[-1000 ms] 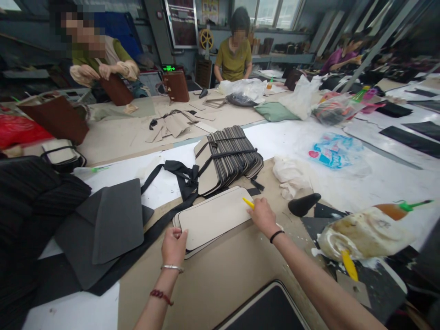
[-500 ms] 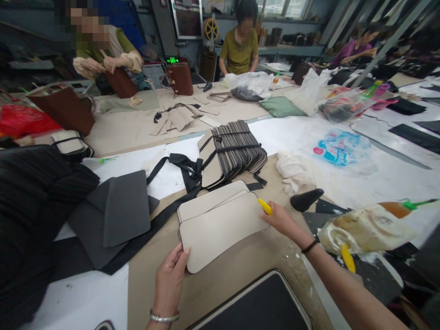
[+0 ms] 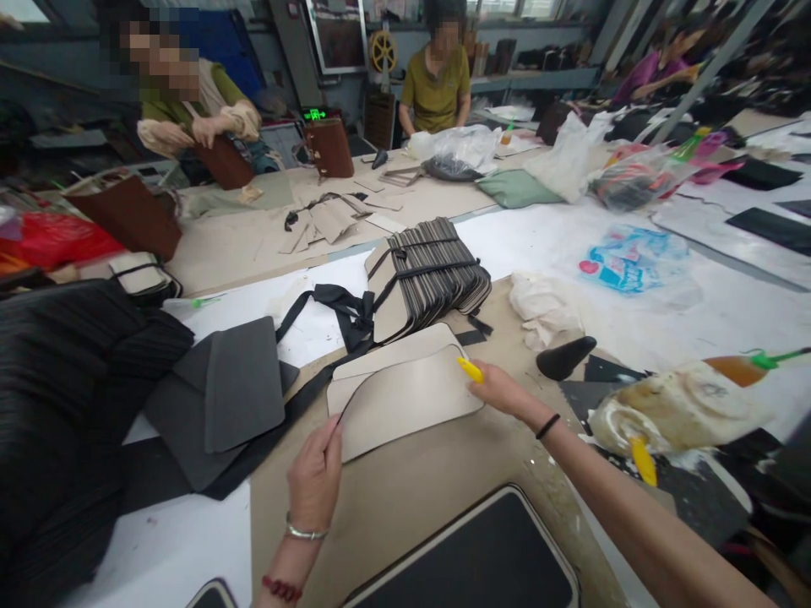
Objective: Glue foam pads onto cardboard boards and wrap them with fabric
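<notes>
My left hand (image 3: 317, 464) pinches the near left corner of a beige panel (image 3: 405, 401) with dark edges, which bends up along its left side. At the panel's right end, my right hand (image 3: 498, 387) holds a yellow tool (image 3: 470, 369), its tip against the panel's far right corner. Under this panel lies another beige panel (image 3: 421, 344). Just behind stands a bundle of similar panels (image 3: 431, 274) tied with black straps. A black panel with a pale border (image 3: 475, 557) lies near the front edge of the view.
Black sheets (image 3: 244, 384) and a large dark stack (image 3: 69, 422) are at the left. To the right are a black cone-shaped object (image 3: 566, 358), a glue-smeared container (image 3: 681, 414) and crumpled white cloth (image 3: 543, 306). People sit or stand across the table (image 3: 253, 245).
My left hand has lifted the panel's left edge, so it now curves. My right hand and the yellow tool have shifted slightly left and up.
</notes>
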The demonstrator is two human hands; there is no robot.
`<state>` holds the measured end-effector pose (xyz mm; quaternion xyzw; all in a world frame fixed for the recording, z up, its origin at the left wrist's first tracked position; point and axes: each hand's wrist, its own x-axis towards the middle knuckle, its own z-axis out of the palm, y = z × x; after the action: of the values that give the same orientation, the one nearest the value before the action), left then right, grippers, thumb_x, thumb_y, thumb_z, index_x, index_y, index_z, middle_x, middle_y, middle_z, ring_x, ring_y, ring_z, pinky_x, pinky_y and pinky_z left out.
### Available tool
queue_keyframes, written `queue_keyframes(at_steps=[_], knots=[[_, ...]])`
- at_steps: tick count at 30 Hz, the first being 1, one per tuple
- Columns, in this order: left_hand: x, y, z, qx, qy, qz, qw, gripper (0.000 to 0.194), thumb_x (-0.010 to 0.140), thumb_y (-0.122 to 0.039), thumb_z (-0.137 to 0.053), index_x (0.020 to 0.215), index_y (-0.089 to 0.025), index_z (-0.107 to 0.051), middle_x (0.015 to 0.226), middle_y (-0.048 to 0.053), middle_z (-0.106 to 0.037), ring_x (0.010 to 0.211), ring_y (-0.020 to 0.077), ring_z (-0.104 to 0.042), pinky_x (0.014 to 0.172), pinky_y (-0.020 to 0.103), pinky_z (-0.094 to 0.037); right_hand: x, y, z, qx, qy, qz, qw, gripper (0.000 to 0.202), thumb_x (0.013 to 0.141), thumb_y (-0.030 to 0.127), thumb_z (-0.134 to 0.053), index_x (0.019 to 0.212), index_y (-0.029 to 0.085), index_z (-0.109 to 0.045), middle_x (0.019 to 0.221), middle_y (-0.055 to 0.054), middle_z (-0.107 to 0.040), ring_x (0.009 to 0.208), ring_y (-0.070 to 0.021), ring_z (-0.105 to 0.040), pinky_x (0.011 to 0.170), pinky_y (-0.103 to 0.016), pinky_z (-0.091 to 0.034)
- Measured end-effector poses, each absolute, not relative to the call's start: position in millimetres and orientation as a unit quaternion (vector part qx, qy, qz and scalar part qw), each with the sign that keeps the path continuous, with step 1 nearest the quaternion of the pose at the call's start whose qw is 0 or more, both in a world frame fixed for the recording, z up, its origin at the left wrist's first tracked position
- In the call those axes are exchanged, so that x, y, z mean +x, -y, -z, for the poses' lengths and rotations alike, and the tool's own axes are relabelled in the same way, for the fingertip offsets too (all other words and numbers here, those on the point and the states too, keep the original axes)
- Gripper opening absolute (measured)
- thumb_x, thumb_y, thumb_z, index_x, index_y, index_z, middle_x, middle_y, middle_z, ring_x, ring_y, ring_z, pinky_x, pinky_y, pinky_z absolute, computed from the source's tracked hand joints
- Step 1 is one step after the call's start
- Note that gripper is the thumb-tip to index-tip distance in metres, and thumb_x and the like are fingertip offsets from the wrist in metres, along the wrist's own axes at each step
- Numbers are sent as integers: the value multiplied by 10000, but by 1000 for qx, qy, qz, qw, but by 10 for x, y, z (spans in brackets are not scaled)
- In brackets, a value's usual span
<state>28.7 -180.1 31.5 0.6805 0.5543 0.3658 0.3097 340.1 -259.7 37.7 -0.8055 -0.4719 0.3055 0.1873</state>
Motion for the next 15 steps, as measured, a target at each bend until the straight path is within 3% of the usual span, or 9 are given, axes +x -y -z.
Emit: queue_keyframes(at_steps=[3,7,11,15], knots=[[341,1709,-653,683,-534,-429,253,314,694,-405,-601,909,-196,-692,920,56,-702,848,189,-633,859,309,-464,3404,2575,-731,-785,491,-238,293,300,723,197,-488,1012,146,-547,893,-60,-623,786,-187,-557,727,-281,-420],[404,1536,-894,539,-576,-474,391,428,657,-428,-653,988,-155,-663,908,45,-697,790,164,-621,796,320,-489,3432,2571,-1162,-754,490,-241,366,274,737,286,-487,969,155,-549,838,-46,-615,707,-173,-539,661,-297,-434],[294,1713,-807,411,-595,-428,542,500,509,-409,-747,920,-136,-665,840,38,-699,699,138,-606,687,272,-499,3455,2788,-1274,-754,519,-280,291,238,735,310,-514,913,162,-570,795,-35,-613,699,-171,-547,642,-280,-431],[76,2282,-458,336,-634,-272,641,528,429,-410,-769,859,-121,-662,721,38,-694,613,150,-599,586,266,-490,3467,3107,-996,-740,512,-419,124,287,724,239,-513,981,142,-598,823,-41,-644,702,-166,-578,639,-252,-432]])
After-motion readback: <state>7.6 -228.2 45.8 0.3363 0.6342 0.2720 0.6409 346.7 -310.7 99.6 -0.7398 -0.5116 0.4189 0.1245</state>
